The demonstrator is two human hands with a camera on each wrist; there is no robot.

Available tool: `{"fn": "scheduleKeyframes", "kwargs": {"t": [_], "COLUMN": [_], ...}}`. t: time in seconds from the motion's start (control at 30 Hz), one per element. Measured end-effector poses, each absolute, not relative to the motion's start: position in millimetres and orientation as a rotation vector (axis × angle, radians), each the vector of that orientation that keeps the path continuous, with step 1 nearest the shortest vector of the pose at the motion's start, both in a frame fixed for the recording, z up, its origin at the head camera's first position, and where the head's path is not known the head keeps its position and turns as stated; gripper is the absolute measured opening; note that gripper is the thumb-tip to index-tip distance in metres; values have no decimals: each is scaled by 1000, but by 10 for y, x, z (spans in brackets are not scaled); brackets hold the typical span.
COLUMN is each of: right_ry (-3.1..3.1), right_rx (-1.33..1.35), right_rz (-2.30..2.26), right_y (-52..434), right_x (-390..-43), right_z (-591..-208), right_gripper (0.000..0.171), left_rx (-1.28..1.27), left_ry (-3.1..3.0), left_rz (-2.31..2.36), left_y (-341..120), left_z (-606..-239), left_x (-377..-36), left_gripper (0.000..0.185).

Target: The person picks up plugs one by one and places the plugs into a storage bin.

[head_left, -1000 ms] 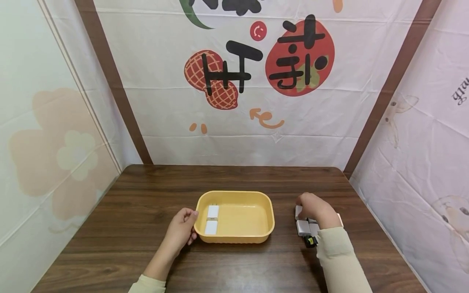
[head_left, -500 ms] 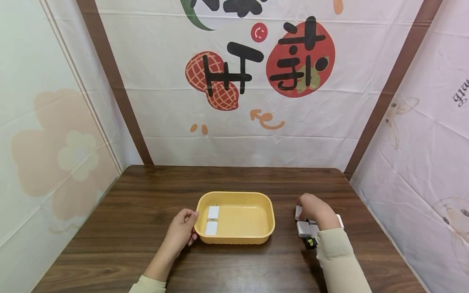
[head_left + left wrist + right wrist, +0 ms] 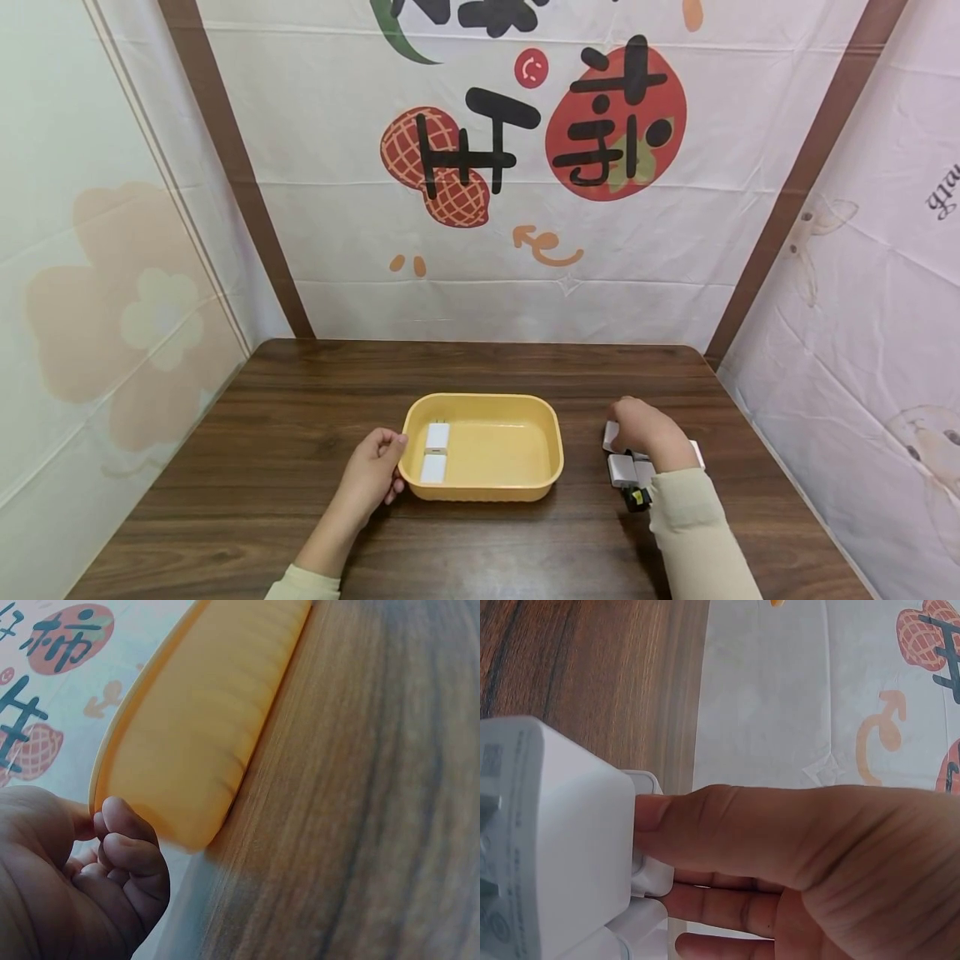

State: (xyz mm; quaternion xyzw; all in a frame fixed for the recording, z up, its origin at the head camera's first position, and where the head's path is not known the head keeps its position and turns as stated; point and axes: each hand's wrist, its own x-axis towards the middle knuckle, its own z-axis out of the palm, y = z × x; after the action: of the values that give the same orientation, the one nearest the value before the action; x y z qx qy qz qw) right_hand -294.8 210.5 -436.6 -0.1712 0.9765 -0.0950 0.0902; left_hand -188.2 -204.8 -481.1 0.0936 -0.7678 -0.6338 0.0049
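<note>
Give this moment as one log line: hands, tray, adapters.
left hand: pinches yellow tray at left rim; right hand: touches white adapter, grip unclear; in tray: two white adapters; right of tray: more adapters, black item

Booth-like workspace, building type unclear; printed cloth walls (image 3: pixel 337 242), wood-grain table (image 3: pixel 247 492)

White charger (image 3: pixel 611 437) at my right hand (image 3: pixel 647 430) now leans slightly, more slanted than a second ago. My head view tipped up a touch: table (image 3: pixel 480 546), yellow tray (image 3: pixel 483 493) sit marginally lower.
</note>
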Motion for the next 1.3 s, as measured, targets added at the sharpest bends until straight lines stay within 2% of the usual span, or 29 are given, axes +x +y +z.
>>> {"fn": "scheduleKeyframes", "kwargs": {"t": [0.27, 0.7, 1.3], "right_ry": [2914, 2926, 3026], "right_rx": [-511, -590, -751], "right_rz": [-286, -318, -304], "right_y": [2117, 2082, 2004], "right_x": [-2959, -2937, -2893], "right_z": [-4382, -4325, -4166], "right_gripper": [32, 43, 40], "left_rx": [297, 300, 298], "left_ry": [-2418, -2422, -2410], "left_rz": [-1970, -1969, -1983], "left_y": [-2044, -2056, -2059], "left_z": [-4799, -4835, -4850], "left_x": [-1879, -1902, -1903], "left_gripper": [30, 28, 30]}}
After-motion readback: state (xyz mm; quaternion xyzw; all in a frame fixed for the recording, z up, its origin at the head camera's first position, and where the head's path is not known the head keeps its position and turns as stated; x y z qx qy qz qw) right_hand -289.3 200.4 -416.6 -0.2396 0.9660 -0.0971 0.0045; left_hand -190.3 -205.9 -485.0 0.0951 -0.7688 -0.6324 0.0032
